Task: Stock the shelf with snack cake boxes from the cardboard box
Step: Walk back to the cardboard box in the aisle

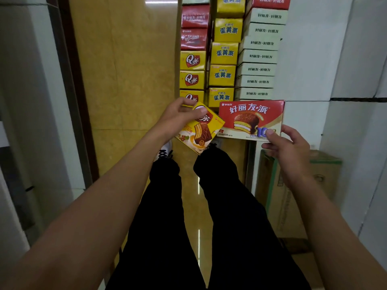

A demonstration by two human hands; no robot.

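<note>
left hand grips yellow box | right hand pinches red box | stacked boxes beyond both | cardboard box under right hand

A yellow snack cake box is sitting tilted at frame centre, beside a larger red snack cake box facing up, both closed. Above them, stacked snack cake boxes are filling three columns. A cardboard box is standing at lower right.
</note>
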